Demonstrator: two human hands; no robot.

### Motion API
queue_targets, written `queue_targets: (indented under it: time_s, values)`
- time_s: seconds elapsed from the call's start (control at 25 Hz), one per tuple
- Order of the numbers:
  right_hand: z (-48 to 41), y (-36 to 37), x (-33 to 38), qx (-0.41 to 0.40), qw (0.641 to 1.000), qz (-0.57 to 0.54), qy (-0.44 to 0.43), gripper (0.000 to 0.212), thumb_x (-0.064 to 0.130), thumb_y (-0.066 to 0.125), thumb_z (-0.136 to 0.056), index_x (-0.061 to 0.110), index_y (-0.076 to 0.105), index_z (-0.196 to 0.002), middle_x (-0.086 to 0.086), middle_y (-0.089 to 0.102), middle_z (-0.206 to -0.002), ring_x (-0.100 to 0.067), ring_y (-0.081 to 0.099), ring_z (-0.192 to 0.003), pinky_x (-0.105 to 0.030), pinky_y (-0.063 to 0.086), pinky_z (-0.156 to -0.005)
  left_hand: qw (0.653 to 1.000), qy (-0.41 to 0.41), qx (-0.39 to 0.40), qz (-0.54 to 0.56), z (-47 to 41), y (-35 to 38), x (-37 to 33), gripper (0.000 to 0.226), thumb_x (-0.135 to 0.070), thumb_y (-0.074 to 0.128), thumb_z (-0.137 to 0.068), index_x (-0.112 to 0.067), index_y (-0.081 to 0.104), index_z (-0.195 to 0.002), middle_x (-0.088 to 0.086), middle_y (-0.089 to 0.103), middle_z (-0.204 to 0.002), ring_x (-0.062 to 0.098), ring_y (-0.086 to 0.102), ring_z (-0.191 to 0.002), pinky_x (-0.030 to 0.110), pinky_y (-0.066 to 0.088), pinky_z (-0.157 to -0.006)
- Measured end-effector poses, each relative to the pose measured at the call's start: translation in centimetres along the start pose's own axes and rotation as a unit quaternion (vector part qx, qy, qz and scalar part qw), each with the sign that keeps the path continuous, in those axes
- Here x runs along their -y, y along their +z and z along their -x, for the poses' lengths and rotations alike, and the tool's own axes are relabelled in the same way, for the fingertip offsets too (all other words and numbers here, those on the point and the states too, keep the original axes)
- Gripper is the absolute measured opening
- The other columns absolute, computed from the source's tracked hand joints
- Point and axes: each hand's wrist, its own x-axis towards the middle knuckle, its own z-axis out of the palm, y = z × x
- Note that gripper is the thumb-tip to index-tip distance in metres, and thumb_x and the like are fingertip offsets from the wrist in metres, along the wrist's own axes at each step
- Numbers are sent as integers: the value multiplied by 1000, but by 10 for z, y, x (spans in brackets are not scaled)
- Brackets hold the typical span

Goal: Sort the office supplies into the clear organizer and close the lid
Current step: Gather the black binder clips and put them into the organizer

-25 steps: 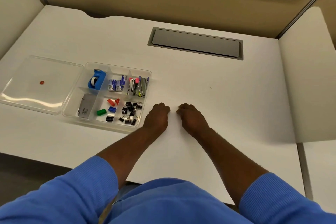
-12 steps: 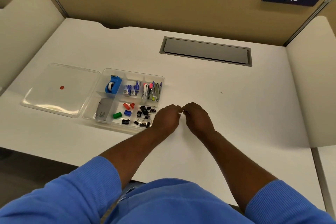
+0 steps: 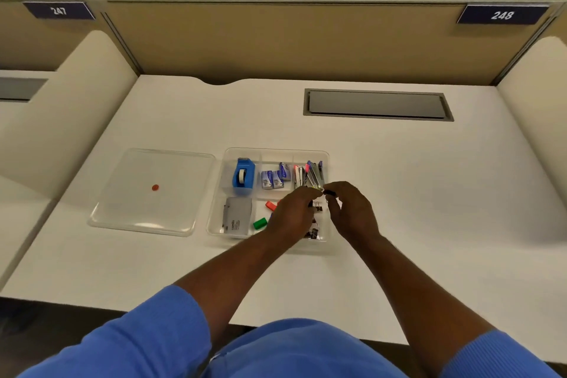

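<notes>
The clear organizer [image 3: 325, 154] sits open on the white desk, its lid [image 3: 147, 212] lying flat to its left. Both hands hover over its front right compartment, where black binder clips [image 3: 313, 235] lie. My right hand [image 3: 352, 212] pinches a small black binder clip [image 3: 329, 192] at its fingertips. My left hand [image 3: 293, 216] has curled fingers that meet the same clip. Other compartments hold a blue tape dispenser [image 3: 244, 176], staple boxes [image 3: 274, 178], pens and staplers [image 3: 310, 173], a grey box [image 3: 237, 218], and green [image 3: 260, 223] and red [image 3: 271, 205] erasers.
A small red dot [image 3: 155, 187] marks the lid. A grey cable hatch [image 3: 377, 104] is set into the desk at the back. Cream dividers [image 3: 70, 120] stand on both sides, with a tan partition behind.
Both hands have lifted off the desk and moved left and forward over the organizer's front right compartment, fingertips now together on a black clip. The view has tilted up.
</notes>
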Motion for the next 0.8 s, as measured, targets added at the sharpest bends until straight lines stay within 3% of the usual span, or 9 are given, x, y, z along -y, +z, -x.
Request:
queue_targets:
  time_s: [0.16, 0.28, 0.36, 0.48, 0.56, 0.64, 0.8]
  values:
    - [16, 21, 21, -17, 999, 44, 2, 26, 7, 67, -89, 19, 69, -112, 4, 71, -104, -18, 63, -96, -31, 49, -86, 999, 37, 23, 16, 7, -20, 19, 37, -7, 59, -93, -20, 62, -127, 1, 65, -122, 17, 60, -108, 22, 45, -90]
    - [31, 27, 28, -26, 997, 68, 41, 28, 9, 66, -90, 22, 68, -115, 5, 71, -106, -18, 63, -99, -30, 46, -89, 997, 44, 49, 35, 12, -19, 28, 36, -10, 58, -95, -19, 60, -130, 3, 64, -128, 19, 59, -115, 33, 47, -101]
    - [38, 25, 30, -31, 995, 78, 53, 30, 10, 68, -90, 22, 68, -118, 3, 71, -110, -20, 63, -103, -30, 45, -91, 996, 37, 67, 39, 11, -13, 32, 37, -13, 58, -96, -22, 58, -131, 1, 62, -133, 19, 57, -120, 30, 44, -102]
    - [44, 16, 27, -17, 995, 87, 39, 37, 14, 69, -89, 21, 64, -125, 2, 68, -122, -19, 60, -113, -29, 42, -98, 996, 35, 72, 31, 10, -4, 33, 40, -24, 64, -94, -29, 54, -133, -5, 58, -137, 15, 55, -122, 20, 37, -94]
    - [42, 11, 24, 3, 996, 88, 20, 44, 20, 69, -90, 19, 59, -132, 0, 63, -132, -19, 56, -122, -24, 35, -105, 998, 38, 53, 18, 13, -3, 33, 47, -33, 67, -91, -34, 50, -134, -6, 56, -139, 16, 55, -123, 24, 42, -96]
    - [38, 10, 23, 31, 996, 88, 12, 53, 28, 66, -92, 19, 50, -142, -1, 53, -146, -17, 46, -136, -29, 29, -114, 998, 44, 35, 1, 17, -7, 38, 55, -41, 67, -88, -38, 42, -137, -6, 51, -143, 17, 52, -128, 31, 45, -102]
    - [28, 20, 29, 93, 987, 134, -6, 71, 53, 49, -93, 30, 24, -155, 6, 18, -165, -10, 12, -152, -45, 8, -124, 985, 78, 20, -149, 25, -32, 53, 78, -56, 58, -89, -35, 17, -152, -4, 17, -164, 16, 9, -152, 38, 7, -117]
